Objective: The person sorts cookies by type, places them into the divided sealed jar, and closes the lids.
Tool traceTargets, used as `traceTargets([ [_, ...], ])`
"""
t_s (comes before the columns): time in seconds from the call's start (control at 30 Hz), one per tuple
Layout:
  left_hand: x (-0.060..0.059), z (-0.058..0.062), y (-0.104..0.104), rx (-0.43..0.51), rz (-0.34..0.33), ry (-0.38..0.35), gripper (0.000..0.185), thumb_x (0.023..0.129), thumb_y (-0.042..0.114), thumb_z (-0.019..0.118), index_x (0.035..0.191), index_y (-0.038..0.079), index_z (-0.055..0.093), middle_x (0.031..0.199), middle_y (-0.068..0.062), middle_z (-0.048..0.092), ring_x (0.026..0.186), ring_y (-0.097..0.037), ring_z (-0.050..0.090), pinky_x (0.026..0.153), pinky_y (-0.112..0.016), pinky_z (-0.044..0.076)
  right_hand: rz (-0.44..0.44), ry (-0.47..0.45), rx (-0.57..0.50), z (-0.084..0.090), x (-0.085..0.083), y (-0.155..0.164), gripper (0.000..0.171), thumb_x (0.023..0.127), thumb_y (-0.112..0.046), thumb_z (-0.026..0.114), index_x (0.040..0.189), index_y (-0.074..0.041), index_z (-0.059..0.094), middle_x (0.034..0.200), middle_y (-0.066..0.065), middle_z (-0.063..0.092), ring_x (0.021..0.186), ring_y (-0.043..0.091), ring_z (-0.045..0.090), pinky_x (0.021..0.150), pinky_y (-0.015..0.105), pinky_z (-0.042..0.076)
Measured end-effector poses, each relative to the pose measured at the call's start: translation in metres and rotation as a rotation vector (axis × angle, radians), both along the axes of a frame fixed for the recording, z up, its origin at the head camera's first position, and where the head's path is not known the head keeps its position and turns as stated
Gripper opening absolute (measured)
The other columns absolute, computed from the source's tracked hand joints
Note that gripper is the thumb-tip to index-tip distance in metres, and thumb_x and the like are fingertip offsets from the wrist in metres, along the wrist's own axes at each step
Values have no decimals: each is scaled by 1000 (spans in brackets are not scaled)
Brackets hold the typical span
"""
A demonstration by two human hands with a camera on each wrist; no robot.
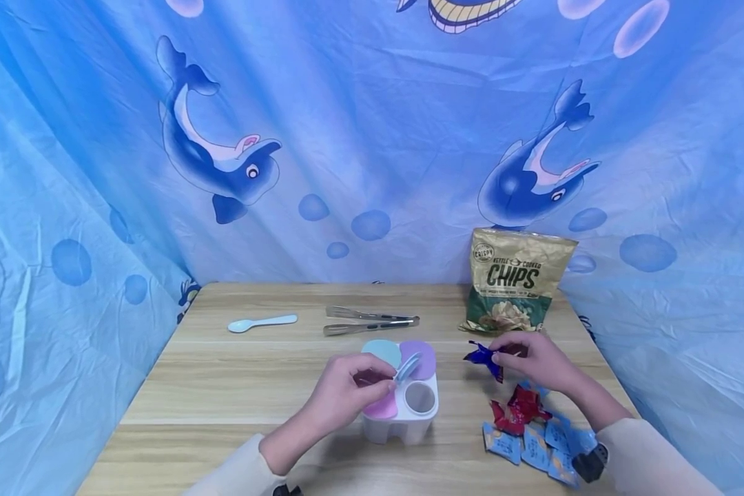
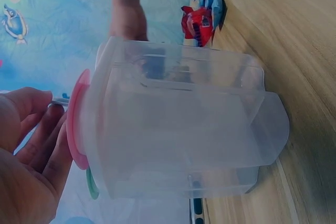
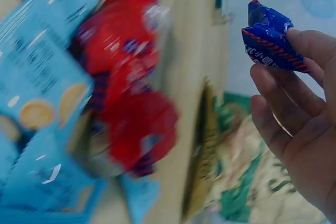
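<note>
My left hand [image 1: 347, 389] pinches a thin pale blue lid [image 1: 408, 367], tilted on edge over a white four-part container [image 1: 430, 411]. Teal [image 1: 381, 352], purple [image 1: 423, 353] and pink [image 1: 381, 408] lids cover three compartments. The front right compartment [image 1: 419, 397] stands uncovered. In the left wrist view the container's cloudy, see-through side [image 2: 184, 119] fills the middle, with left fingers beside the pink lid [image 2: 79, 121]. To the right, my right hand [image 1: 536, 359] holds a small dark blue wrapped snack [image 3: 273, 38] between thumb and fingers, raised in front of the chip bag [image 1: 514, 275].
Red wrapped snacks [image 1: 521, 410] lie on several light blue packets [image 1: 535, 446] at the front right, below my right forearm. Metal tongs [image 1: 372, 322] lie behind the container. A pale blue spoon [image 1: 262, 322] rests farther left on the wooden table [image 1: 223, 386].
</note>
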State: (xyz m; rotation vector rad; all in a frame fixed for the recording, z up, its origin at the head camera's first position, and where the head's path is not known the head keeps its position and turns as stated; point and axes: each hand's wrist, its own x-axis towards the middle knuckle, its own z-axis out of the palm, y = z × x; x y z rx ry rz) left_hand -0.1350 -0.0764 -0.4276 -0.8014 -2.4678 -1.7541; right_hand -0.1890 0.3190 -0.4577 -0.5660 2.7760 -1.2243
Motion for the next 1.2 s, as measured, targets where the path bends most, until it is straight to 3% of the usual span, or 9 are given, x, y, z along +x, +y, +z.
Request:
traceTargets([
  [0.27,1,2,0,0,6,2,15,85,7,81,98,15,80,92,2,79,82,-7,72,75,-26,62,80,82,2,39,19,-34,12,95,-29,75,107,-29,76,103,-12,74,92,7,70,75,29,60],
  [0.53,0,5,1,-27,22,15,15,85,7,81,97,15,81,92,3,79,81,-7,72,74,-25,62,286,226,-50,63,39,-66,15,95,-19,75,108,-28,74,106,-13,73,93,7,69,72,28,59],
  [0.77,-1,7,3,-48,30,25,13,85,7,80,95,15,81,89,3,78,79,-6,71,73,-24,62,344,294,-3,69,47,-81,15,97,-22,73,110,-30,73,107,-15,72,98,6,68,72,27,59],
  [1.03,2,8,3,-55,46,7,13,85,8,81,96,15,81,90,3,79,79,-6,71,73,-24,61,311,210,80,69,49,-94,28,95,-33,74,122,-25,71,113,-17,70,99,2,65,76,28,59],
  [1.2,4,8,3,-36,44,-4,14,84,6,81,96,15,81,90,2,79,79,-7,72,73,-24,62,335,203,80,69,50,-103,28,92,-29,79,119,-23,73,114,-17,71,100,3,65,75,28,59],
])
